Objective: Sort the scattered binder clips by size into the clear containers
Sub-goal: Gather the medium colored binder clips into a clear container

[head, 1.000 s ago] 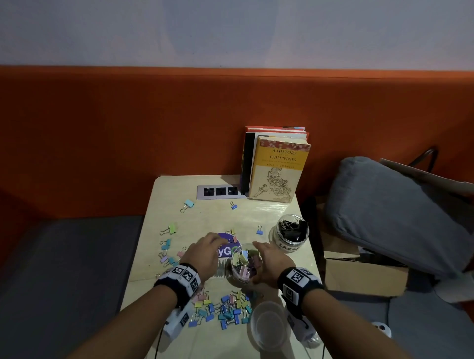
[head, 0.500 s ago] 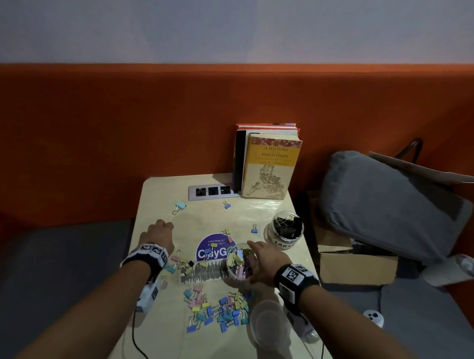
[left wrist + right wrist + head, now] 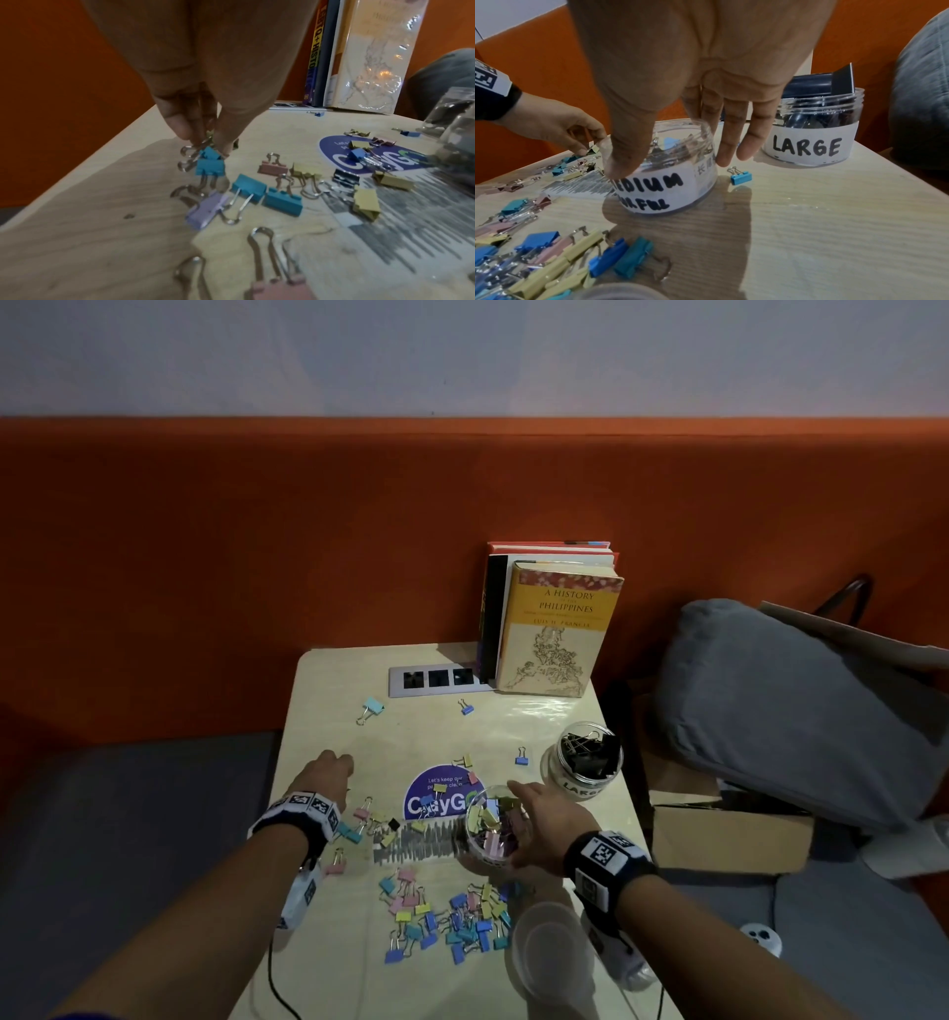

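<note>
My left hand is low over the table's left side. In the left wrist view its fingertips pinch the wire handles of a teal binder clip, with a yellowish clip half hidden behind them. My right hand grips the clear jar marked MEDIUM, thumb on its near wall and fingers on the far side; coloured clips fill the jar. To the right, the clear jar marked LARGE holds black clips. Loose coloured clips lie heaped near the front edge, and more lie by my left hand.
An empty clear container stands at the front right. Upright books and a socket strip line the back of the small table. A grey cushion and a cardboard box lie to the right.
My left hand moved from beside the medium jar out to the clips at the table's left side and took hold of a teal clip. My right hand stayed on the jar.
</note>
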The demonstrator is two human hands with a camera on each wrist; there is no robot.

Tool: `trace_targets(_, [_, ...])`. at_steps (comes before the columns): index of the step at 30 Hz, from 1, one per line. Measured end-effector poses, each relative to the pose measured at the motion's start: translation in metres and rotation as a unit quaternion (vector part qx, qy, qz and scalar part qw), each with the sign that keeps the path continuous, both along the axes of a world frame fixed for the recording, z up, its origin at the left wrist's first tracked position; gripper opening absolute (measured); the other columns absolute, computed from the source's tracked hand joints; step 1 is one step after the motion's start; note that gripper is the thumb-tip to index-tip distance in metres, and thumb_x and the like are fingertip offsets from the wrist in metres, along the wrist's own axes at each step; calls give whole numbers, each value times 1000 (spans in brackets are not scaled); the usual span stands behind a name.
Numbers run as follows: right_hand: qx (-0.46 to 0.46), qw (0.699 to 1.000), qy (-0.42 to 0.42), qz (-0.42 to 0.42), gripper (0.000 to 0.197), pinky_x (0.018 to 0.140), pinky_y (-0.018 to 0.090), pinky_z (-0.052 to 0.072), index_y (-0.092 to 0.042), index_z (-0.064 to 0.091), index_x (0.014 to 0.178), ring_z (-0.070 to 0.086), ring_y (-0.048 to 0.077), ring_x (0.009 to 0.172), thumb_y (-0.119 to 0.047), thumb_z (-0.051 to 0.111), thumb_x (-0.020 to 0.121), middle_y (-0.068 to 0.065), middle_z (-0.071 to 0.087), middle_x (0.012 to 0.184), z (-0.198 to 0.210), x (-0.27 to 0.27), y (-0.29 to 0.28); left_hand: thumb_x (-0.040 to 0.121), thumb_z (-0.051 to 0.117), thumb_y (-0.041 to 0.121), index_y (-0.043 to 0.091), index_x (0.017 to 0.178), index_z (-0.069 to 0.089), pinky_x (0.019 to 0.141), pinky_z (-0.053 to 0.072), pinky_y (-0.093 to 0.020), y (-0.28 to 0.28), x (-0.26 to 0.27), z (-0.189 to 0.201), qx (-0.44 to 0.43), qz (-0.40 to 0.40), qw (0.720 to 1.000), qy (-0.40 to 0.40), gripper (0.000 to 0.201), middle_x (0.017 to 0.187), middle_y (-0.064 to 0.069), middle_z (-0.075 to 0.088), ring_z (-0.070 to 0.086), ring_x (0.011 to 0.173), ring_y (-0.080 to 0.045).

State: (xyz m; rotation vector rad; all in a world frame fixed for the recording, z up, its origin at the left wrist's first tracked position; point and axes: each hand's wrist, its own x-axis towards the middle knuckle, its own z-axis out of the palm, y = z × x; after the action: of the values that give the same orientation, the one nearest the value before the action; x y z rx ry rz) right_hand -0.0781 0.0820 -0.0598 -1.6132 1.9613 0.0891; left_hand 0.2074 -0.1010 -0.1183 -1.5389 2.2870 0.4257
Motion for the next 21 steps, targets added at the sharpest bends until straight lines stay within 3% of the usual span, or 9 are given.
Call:
trace_targets(4, [1, 1000, -3, 1, 109, 106, 39, 43, -22, 20, 154, 44, 23, 132, -43, 85, 69, 1, 39, 150, -1, -1, 1, 91, 51, 4, 14, 113, 51, 82, 49, -35, 4, 6, 2, -4, 29, 999, 23, 24, 117, -12, 46, 56, 96, -30])
trace_targets(9, [-3, 1000, -3, 5, 108, 104, 38, 43, -22, 20, 154, 43, 24, 132, -43, 84, 70, 2, 39, 150, -2, -2, 1, 92, 51, 4, 14, 119, 60, 84, 45, -29, 8, 8, 4, -13, 60, 997, 38, 30, 119, -11, 49, 56, 106, -28])
trace_targets(12, [-4, 1000, -2, 7, 108, 105, 38, 43, -23, 19, 154, 42, 23, 133, -44, 83, 70, 1, 38, 150, -3, -2, 1, 92, 53, 10, 18, 115, 62, 82, 49, -31, 14, 1, 13, -29, 79, 994, 66, 26, 116, -9, 56, 58, 101, -27])
trace_targets(15, [-5, 1000, -7, 7, 108, 105, 38, 43, -23, 19, 154, 42, 24, 133, -43, 84, 70, 1, 38, 150, -3, -3, 2, 90, 57, 15, 20, 106, 61, 71, 53, -31, 19, -5, 27, -53, 102, 988, 105, 17, 104, -8, 64, 62, 87, -26])
trace_targets(18, [-9, 1000, -12, 7, 108, 104, 37, 44, -23, 20, 154, 43, 24, 133, -42, 84, 70, 1, 38, 151, -3, -4, 2, 91, 64, 20, 20, 106, 62, 76, 55, -33, 21, -9, 41, -51, 117, 979, 156, 15, 102, -7, 69, 65, 88, -25])
trace_targets(21, [-13, 1000, -19, 2, 109, 105, 36, 43, -22, 21, 154, 42, 22, 134, -42, 85, 69, 1, 38, 151, -3, -4, 3, 89, 71, 16, 22, 97, 65, 67, 51, -24, 32, -26, 56, -15, 127, 963, 236, 11, 97, 1, 68, 65, 79, -15])
